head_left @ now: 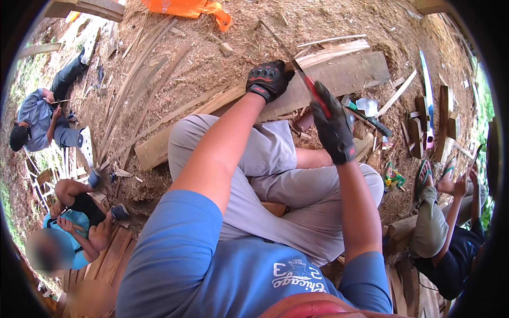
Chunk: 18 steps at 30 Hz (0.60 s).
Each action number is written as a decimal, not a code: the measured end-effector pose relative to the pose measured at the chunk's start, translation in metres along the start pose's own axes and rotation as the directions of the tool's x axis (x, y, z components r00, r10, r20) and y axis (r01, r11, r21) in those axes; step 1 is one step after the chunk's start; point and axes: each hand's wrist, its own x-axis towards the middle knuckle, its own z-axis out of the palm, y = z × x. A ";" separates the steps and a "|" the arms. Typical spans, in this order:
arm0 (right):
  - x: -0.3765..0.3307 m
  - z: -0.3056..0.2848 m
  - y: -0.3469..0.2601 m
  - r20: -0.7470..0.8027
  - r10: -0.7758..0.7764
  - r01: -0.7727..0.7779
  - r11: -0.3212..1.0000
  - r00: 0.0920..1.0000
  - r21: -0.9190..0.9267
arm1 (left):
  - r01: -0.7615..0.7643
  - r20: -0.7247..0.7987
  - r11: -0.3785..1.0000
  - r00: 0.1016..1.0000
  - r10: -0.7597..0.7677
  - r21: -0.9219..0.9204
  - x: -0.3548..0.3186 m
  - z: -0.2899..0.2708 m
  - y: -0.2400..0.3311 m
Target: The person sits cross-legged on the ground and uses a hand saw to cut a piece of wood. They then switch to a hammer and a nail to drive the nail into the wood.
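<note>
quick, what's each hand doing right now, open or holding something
Left hand: closed over a wood strip.
Right hand: closed, holding the red-handled blade.

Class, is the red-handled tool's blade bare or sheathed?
Bare: the long blade shows uncovered from its red handle, gripped in the person's right hand, out to the tip.

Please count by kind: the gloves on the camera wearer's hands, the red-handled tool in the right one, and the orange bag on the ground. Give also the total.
Black padded gloves, left and right: 2
Red-handled long-bladed tool: 1
Orange bag: 1
Total: 4
</note>
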 end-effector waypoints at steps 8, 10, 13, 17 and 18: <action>-0.100 -0.064 -0.033 0.071 0.156 -0.157 0.987 0.985 0.016 | 0.039 0.032 0.997 0.999 -0.042 0.062 -0.002 0.002 -0.011; -0.121 -0.082 -0.042 0.108 0.229 -0.235 0.970 0.967 0.053 | 0.034 0.044 0.997 0.998 -0.036 0.064 -0.003 -0.001 -0.006; -0.118 -0.081 -0.049 0.103 0.209 -0.218 0.973 0.972 0.074 | 0.044 0.038 0.998 0.998 -0.046 0.044 -0.002 0.002 -0.009; -0.026 -0.027 -0.022 0.043 0.087 -0.089 0.995 0.995 0.045 | 0.030 0.027 1.000 0.999 -0.030 -0.001 -0.002 0.002 -0.007; 0.001 -0.013 -0.010 0.048 0.075 -0.079 0.993 0.996 0.089 | 0.023 0.022 1.000 0.999 -0.023 -0.008 -0.001 0.003 -0.007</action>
